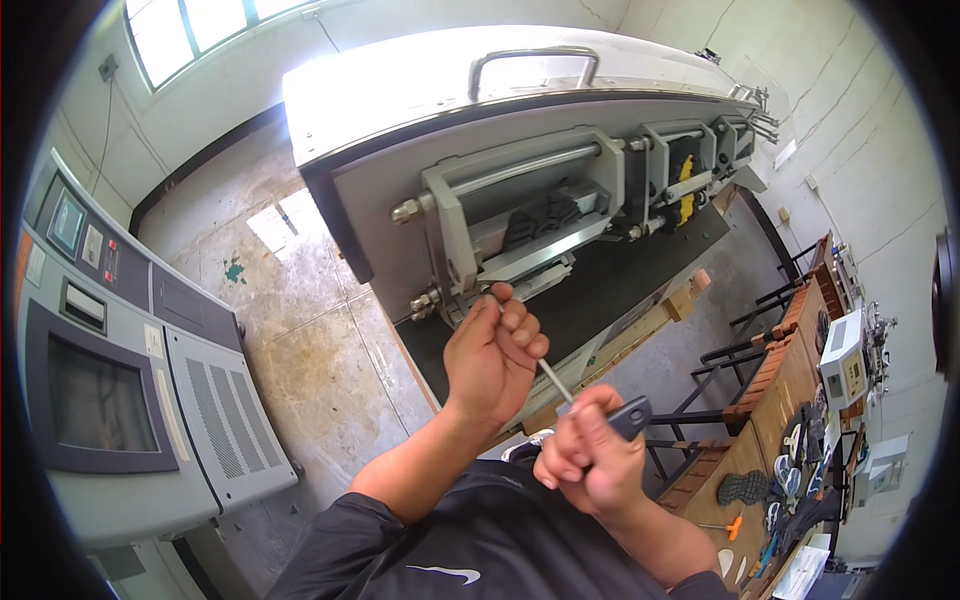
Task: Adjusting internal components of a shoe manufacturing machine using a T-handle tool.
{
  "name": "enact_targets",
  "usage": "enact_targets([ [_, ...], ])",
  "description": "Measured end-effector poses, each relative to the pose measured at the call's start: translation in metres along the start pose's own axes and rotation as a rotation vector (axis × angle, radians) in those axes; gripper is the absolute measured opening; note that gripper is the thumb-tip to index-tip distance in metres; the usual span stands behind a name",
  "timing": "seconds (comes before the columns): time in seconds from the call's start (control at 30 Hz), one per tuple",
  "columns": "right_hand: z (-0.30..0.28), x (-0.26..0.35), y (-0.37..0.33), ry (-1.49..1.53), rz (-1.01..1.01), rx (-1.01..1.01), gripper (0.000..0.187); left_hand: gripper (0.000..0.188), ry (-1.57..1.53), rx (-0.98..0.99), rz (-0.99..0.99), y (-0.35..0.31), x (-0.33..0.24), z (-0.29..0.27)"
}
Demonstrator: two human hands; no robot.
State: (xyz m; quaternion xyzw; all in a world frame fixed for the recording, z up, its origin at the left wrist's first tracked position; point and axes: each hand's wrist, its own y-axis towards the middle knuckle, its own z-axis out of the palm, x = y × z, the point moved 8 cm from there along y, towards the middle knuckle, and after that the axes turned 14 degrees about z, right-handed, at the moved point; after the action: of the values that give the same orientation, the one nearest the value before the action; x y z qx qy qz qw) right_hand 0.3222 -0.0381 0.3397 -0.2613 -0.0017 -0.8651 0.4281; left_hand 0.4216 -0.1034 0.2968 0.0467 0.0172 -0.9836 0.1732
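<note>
My right hand (595, 455) is wrapped round the dark grey handle (630, 417) of a hand driver with a thin metal shaft (552, 379). The shaft runs up and left into my left hand (492, 350), whose fingers are closed round it. The driver's tip is hidden by those fingers, so its kind cannot be told. My left fingertips are at the lower edge of a grey metal clamp frame (462, 240) on the machine. Inside the frame is a black ribbed piece (540, 218), above a bright metal bar (548, 248). A bolt with nuts (425, 302) sticks out left of my left hand.
The white machine cover (400, 75) carries a metal handle (530, 52). More clamp frames (685, 165), one with yellow pieces, line up to the right. A grey control cabinet (215, 400) stands left. On the right, a wooden bench (745, 460) holds shoe soles and an orange-handled tool (735, 527).
</note>
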Motion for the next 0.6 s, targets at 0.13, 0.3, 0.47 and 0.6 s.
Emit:
enact_targets([
  [0.13,0.043,0.04,-0.007,-1.482,-0.456,-0.296,0.011,0.016,-0.07,-0.04,-0.022,-0.003,-0.005,0.002],
  [0.3,0.049,0.021,-0.008,-2.297,-0.263,-0.257,0.032,0.017,-0.164,-0.174,-0.072,-0.004,-0.004,0.004],
  [0.47,0.004,0.021,-0.026,-1.519,-0.482,-0.282,0.06,0.018,-0.035,-0.163,-0.031,-0.002,-0.006,-0.002],
  [0.6,0.001,0.028,-0.042,-1.537,-0.627,-0.318,0.074,0.019,-0.029,-0.083,-0.029,0.002,-0.005,-0.001],
])
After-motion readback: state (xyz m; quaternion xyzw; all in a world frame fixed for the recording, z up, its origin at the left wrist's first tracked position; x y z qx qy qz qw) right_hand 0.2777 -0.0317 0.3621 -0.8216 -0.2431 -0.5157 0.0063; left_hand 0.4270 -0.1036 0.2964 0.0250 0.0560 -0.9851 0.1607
